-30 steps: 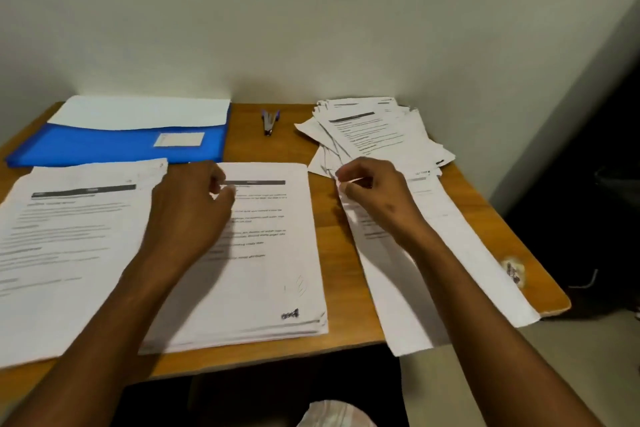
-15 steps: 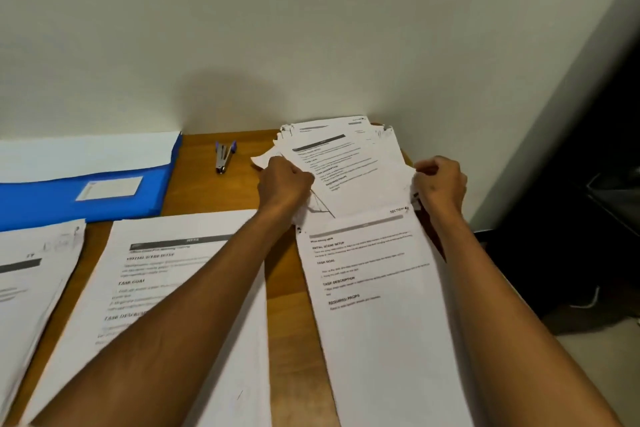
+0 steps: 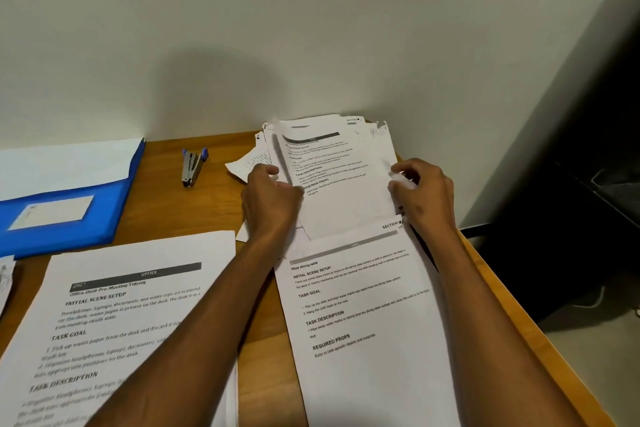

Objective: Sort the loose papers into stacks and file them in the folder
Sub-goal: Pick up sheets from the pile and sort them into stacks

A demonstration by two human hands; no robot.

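Fingers on both hands are curled around the loose pile of papers (image 3: 341,170) at the back right of the desk (image 3: 207,208): left hand (image 3: 272,199) grips its left edge, right hand (image 3: 424,191) pinches the right edge, and the top sheets look lifted and bowed up a bit between them. That pile sits right against the wall (image 3: 311,28) and close to the desk's right edge.

Blue folder (image 3: 74,215) lies back left with a white sheet (image 3: 65,165) on top of or poking out of it, can't tell which, plus a pale label on the cover. It's cut off on the left.

Two sorted stacks in front: the office stack (image 3: 114,315) left of the arms and the dining-table sheet (image 3: 367,315) between them, touching the messy pile's near edge. Both run off the bottom. Bare wood around the stapler (image 3: 192,167), between folder and pile. Text on the held pages is too blurry to read.
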